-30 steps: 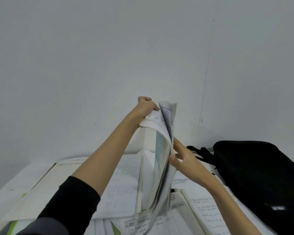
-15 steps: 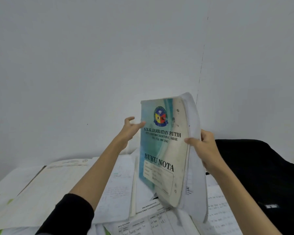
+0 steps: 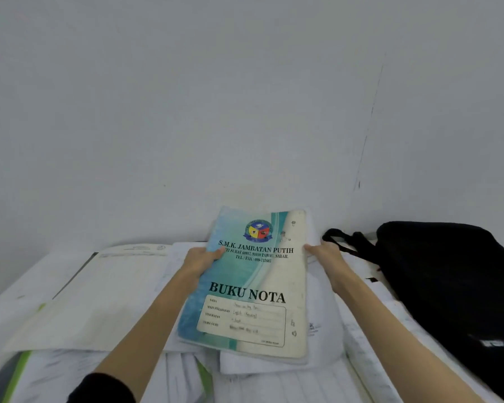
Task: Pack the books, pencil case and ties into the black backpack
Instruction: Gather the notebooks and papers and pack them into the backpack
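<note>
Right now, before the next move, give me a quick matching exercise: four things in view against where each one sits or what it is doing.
Things:
1. left hand
2. right hand
3. black backpack
4. open book

Places or states:
A. lies flat at the left, pages up
B. grips the right edge of the notebook
C. lies at the far right of the table
D. grips the left edge of the notebook

Pairs: 1-D, 2-B, 3-C, 4-A
</note>
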Available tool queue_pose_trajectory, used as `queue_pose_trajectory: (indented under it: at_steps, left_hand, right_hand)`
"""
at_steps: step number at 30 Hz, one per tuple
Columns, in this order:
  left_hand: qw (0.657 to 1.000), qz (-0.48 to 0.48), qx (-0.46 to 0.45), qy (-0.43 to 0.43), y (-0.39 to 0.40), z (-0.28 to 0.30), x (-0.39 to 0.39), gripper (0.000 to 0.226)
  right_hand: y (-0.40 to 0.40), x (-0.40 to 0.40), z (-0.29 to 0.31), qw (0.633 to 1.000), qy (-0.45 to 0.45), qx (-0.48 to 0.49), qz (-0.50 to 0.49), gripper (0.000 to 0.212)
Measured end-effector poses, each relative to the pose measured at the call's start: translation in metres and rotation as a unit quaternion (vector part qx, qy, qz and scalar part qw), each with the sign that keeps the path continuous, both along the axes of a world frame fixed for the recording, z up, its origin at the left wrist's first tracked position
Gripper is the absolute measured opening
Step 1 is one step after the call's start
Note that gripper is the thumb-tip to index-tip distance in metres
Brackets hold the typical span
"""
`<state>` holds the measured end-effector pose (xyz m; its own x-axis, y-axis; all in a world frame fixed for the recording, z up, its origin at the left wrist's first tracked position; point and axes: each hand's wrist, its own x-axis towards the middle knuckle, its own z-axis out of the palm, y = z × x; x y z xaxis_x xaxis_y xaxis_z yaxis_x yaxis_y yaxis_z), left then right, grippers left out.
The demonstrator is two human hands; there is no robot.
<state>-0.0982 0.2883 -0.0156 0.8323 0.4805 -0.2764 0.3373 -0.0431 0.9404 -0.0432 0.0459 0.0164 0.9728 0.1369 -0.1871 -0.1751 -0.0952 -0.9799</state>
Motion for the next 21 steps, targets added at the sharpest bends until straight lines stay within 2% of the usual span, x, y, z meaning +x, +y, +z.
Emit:
queue_pose_trajectory:
  at_steps: [2,4,5,6,7,8,10,11,14,17,19,21]
  left_hand:
    - [0.985,-0.007,0.168,0.045,-0.006,-0.022,-0.01,0.044]
    - [0.934,-0.048,0.35,0.059,-0.02,-0.031,-0.022,0.061]
    - [0.921,-0.086,0.378,0.034,-0.03,-0.03,-0.029,0.067]
    - [0.921,-0.139,0.365,0.004,-0.043,-0.027,-0.035,0.07]
    - [0.921,-0.195,0.338,-0.01,-0.057,-0.025,-0.04,0.073]
    - [0.912,-0.244,0.328,-0.006,-0.072,-0.024,-0.043,0.078]
    - [0.881,-0.299,0.363,0.044,-0.099,-0.026,-0.047,0.09]
    - [0.869,-0.31,0.381,0.07,-0.109,-0.025,-0.048,0.093]
    - [0.851,-0.308,0.413,0.102,-0.124,-0.026,-0.047,0.091]
    - [0.827,-0.312,0.449,0.134,-0.13,-0.025,-0.048,0.082]
    - [0.783,-0.304,0.529,0.122,-0.138,-0.017,-0.052,0.061]
    - [0.741,-0.301,0.597,0.07,-0.148,-0.005,-0.057,0.035]
  right_hand:
    - [0.009,0.003,-0.027,0.999,0.018,-0.047,-0.004,0.013]
    - [0.012,0.008,-0.045,0.995,0.015,-0.094,-0.009,0.017]
    - [0.012,0.009,-0.049,0.993,-0.001,-0.115,-0.009,0.015]
    - [0.013,0.011,-0.05,0.989,-0.029,-0.144,-0.014,0.017]
    - [0.014,0.014,-0.05,0.981,-0.06,-0.184,-0.02,0.029]
    - [0.014,0.015,-0.048,0.965,-0.095,-0.242,-0.02,0.036]
    - [0.012,0.014,-0.045,0.935,-0.136,-0.325,-0.024,0.038]
    - [0.011,0.014,-0.045,0.931,-0.141,-0.337,-0.024,0.038]
    - [0.005,0.015,-0.049,0.947,-0.121,-0.298,-0.007,0.038]
    - [-0.002,0.012,-0.05,0.961,-0.117,-0.252,-0.011,0.02]
    - [-0.005,0.011,-0.053,0.969,-0.114,-0.216,-0.025,0.018]
    - [-0.004,0.01,-0.056,0.976,-0.109,-0.185,-0.04,0.016]
